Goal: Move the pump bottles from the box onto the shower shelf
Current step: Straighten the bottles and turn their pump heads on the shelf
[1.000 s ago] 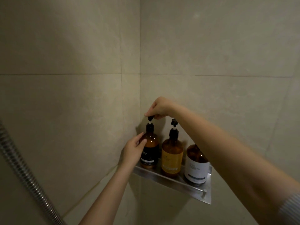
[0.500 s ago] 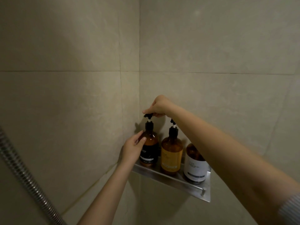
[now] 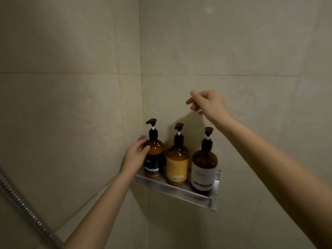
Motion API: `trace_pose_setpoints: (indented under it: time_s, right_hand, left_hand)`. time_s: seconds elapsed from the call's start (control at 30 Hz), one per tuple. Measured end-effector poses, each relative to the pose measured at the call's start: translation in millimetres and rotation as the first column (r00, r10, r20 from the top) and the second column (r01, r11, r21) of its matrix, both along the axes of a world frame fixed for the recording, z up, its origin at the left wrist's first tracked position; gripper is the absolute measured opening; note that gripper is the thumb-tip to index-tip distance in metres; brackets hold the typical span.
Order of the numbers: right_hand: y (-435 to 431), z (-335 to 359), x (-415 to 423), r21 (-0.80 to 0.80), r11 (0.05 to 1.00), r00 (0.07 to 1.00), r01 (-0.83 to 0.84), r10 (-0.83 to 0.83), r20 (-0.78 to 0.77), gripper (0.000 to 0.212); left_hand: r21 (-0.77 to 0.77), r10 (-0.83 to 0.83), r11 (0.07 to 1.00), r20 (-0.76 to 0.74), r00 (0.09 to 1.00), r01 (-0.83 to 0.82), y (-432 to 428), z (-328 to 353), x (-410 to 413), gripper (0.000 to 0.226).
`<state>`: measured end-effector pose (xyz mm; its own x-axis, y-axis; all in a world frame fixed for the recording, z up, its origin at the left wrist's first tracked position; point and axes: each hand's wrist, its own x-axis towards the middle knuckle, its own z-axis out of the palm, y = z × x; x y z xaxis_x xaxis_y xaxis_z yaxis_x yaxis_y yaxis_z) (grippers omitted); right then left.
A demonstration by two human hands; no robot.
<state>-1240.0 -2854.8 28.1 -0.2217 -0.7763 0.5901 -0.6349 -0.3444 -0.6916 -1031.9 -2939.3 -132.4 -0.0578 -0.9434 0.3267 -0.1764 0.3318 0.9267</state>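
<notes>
Big beige wall tiles (image 3: 71, 105) fill the shower corner, and a shiny metal hose (image 3: 27, 211) hangs low, on the outer side of the left arm. Left hand (image 3: 135, 158) is curled around the side of the black-label bottle (image 3: 154, 157), fingers touching the brown glass. Just past that hand, the yellow-label bottle (image 3: 177, 164) stands next, then the white-label bottle (image 3: 203, 168). All three stand upright in a row on the metal shower shelf (image 3: 179, 191). Right hand (image 3: 209, 103) hangs up above the bottles, loosely open, holding nothing and touching nothing.
</notes>
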Motion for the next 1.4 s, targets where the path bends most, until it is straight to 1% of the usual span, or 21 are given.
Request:
trace_pose_setpoints:
  time_s: [0.07,0.13,0.23,0.3,0.37,0.47,0.57,0.83,1.0,1.17,1.33,1.4]
  right_hand:
    - [28,-27,-27,-0.072,0.997,0.994,0.017,-0.009,0.110,0.035]
    - [47,-62,-51,-0.077,0.995,0.974,0.058,-0.039,0.223,0.032]
    - [61,-118,-74,0.065,0.993,0.931,0.101,-0.117,0.345,0.026]
    - [65,-147,-77,0.189,0.980,0.940,0.064,-0.123,0.319,0.024]
    - [67,-163,-72,0.287,0.958,0.962,0.018,-0.095,0.257,0.037]
    - [66,-167,-60,0.324,0.943,0.977,-0.071,0.000,0.213,0.063]
    - [61,-166,-50,0.322,0.943,0.988,-0.081,0.034,0.149,0.073]
    - [55,-171,-44,0.314,0.949,0.986,0.021,-0.073,0.153,0.079]
    - [50,-166,-46,0.341,0.939,0.990,-0.034,-0.015,0.140,0.077]
    - [51,-167,-47,0.333,0.942,0.992,-0.037,-0.007,0.130,0.074]
    - [52,-166,-46,0.335,0.942,0.993,-0.024,-0.016,0.116,0.077]
    - [53,-165,-45,0.343,0.939,0.994,-0.031,-0.009,0.113,0.076]
  left_hand:
    - [0.012,0.003,1.000,0.007,1.000,-0.003,1,3,-2,0.042]
    - [0.021,0.001,1.000,0.019,1.000,-0.002,2,7,-3,0.042]
    - [0.012,0.012,1.000,0.046,0.999,-0.012,6,13,-4,0.042]
    - [0.001,0.020,1.000,0.044,0.999,-0.020,8,16,-5,0.040]
    - [0.026,0.002,1.000,0.007,1.000,-0.002,9,18,-6,0.040]
    - [0.056,-0.031,0.998,-0.043,0.999,0.034,9,19,-5,0.043]
    - [0.049,-0.045,0.998,-0.050,0.998,0.048,7,18,-3,0.049]
    - [0.071,-0.062,0.995,-0.064,0.996,0.067,-1,10,3,0.052]
    - [0.089,-0.106,0.990,-0.048,0.993,0.110,3,12,1,0.050]
    - [0.107,-0.117,0.986,-0.074,0.990,0.125,2,17,4,0.040]
    - [0.108,-0.085,0.990,-0.042,0.996,0.089,4,19,4,0.039]
    - [0.036,-0.027,0.999,0.022,0.999,0.026,8,17,1,0.040]
